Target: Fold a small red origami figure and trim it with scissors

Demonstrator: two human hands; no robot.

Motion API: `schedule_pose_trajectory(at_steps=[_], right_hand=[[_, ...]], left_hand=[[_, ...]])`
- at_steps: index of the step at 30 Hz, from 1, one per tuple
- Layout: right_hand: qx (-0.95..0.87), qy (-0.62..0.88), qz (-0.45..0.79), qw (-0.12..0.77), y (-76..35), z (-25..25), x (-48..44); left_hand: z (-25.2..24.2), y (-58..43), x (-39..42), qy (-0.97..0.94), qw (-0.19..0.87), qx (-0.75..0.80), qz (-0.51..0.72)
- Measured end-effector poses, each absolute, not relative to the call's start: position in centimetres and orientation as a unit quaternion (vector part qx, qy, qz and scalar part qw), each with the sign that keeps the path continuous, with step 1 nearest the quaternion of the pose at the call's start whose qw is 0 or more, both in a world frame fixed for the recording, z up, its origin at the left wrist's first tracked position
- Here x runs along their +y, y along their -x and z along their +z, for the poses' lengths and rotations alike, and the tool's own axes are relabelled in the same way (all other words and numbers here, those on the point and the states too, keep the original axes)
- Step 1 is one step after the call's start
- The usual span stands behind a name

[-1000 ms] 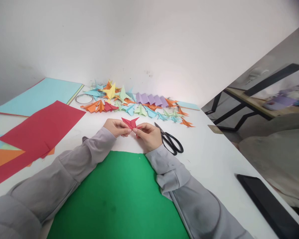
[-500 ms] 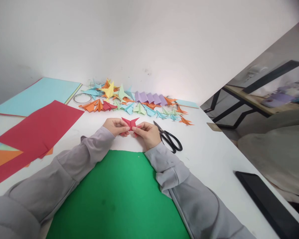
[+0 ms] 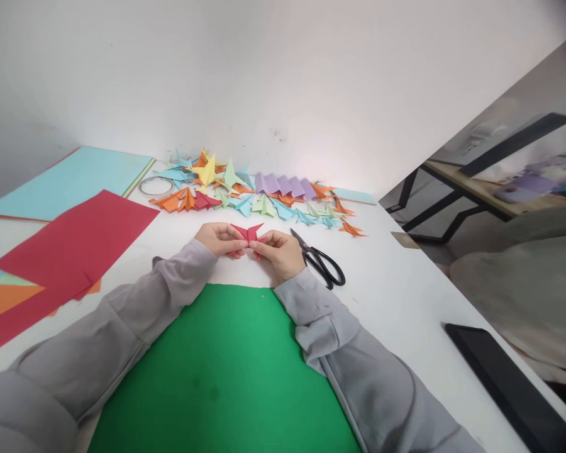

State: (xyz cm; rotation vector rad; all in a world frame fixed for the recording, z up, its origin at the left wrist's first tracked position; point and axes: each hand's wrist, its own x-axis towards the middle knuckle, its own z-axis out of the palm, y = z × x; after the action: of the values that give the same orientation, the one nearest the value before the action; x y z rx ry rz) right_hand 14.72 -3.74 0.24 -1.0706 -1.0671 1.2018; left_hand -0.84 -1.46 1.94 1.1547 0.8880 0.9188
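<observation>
A small red origami crane (image 3: 251, 233), its pointed ends sticking up, is held between both hands over the white table, just past the far edge of a green sheet (image 3: 226, 365). My left hand (image 3: 221, 240) pinches it from the left with thumb and fingers. From the right, my right hand (image 3: 280, 251) grips it the same way, the two thumb tips almost meeting at its middle. The fingers hide part of its lower half. Black-handled scissors (image 3: 321, 261) lie just right of my right hand, blades pointing away.
Folded paper cranes (image 3: 264, 205) in several colours line the wall side, with a purple pleated strip (image 3: 285, 185) and a wire coil (image 3: 156, 185) among them. Red paper (image 3: 80, 242) and blue sheets (image 3: 75, 179) lie at left. A black tablet-like object (image 3: 509, 384) sits near the right edge.
Almost nothing differs. Both hands stay in place on the red crane, with only a very slight shift of the fingers.
</observation>
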Motion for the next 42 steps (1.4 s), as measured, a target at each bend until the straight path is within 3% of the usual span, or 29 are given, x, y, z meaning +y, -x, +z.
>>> schedule_pose_trajectory(at_steps=[42], right_hand=[[-0.437, 0.444, 0.551, 0.556, -15.03, 0.2, -3.43]], left_hand=[[1.94, 0.29, -1.1, -0.48, 0.664, 0.409, 0.402]])
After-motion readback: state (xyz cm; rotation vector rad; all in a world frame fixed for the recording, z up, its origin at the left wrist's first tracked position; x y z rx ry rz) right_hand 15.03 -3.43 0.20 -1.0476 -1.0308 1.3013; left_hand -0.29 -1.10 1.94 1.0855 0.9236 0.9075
